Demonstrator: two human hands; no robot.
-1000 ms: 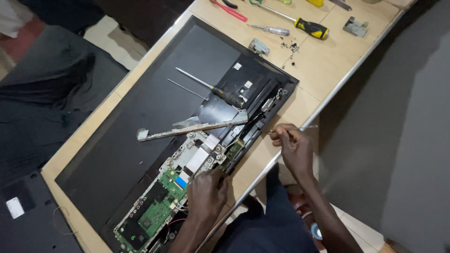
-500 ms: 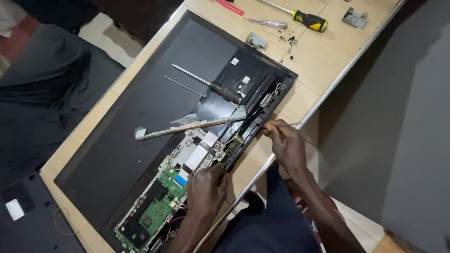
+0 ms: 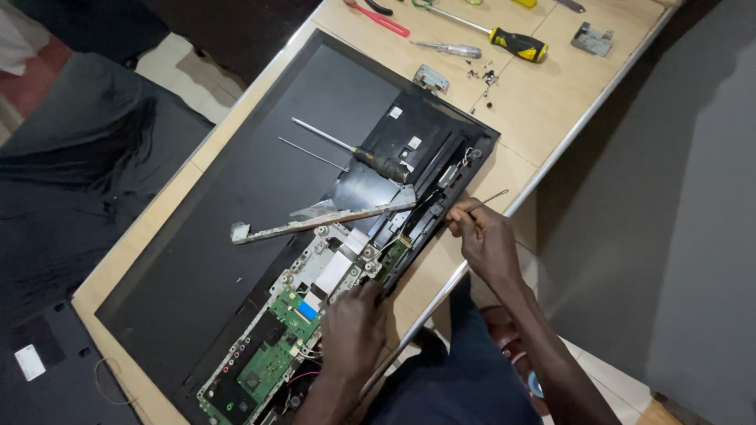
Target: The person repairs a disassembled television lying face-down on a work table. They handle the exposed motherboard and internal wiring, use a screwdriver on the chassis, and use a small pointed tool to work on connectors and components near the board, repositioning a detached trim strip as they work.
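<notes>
Two hands | right hand [image 3: 487, 240] pinches thin tool [image 3: 490, 200] | left hand [image 3: 352, 329] on green circuit board [image 3: 272, 358]

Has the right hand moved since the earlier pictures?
Yes. The right hand has moved from the table edge towards the open panel's corner, holding a thin tool.

Dim, soft indoor light; mild glare on wooden table [image 3: 543, 110]; left side shadowed; sharp focus.

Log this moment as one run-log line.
left hand: resting on circuit boards | right hand: pinching thin metal tool at panel edge | black-handled screwdriver: lying on panel
</notes>
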